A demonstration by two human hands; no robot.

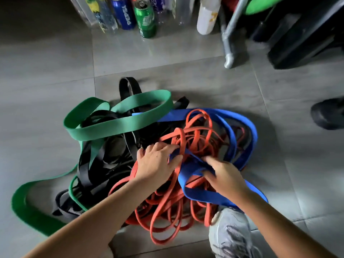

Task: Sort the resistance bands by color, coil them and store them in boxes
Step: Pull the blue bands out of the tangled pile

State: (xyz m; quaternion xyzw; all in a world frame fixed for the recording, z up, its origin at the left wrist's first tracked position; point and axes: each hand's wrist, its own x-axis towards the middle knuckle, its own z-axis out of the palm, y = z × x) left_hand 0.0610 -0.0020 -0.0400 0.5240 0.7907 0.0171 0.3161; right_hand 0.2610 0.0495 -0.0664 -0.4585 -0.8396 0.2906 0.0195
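Sorting stage, judging by the heap; nothing coiled, no boxes in view. Lying tangled together on the floor (55,62): blue band (201,194), red bands (181,135), green band (119,125), black bands (123,90). Clasping the blue band with right grip (227,177), fingers curled round it; resting left grip (158,162) spread on the red bands, fingertips touching the blue; pinching or not, cannot tell. Next, probably: drawing the blue loop free while pinning the red ones down; watching for snags.
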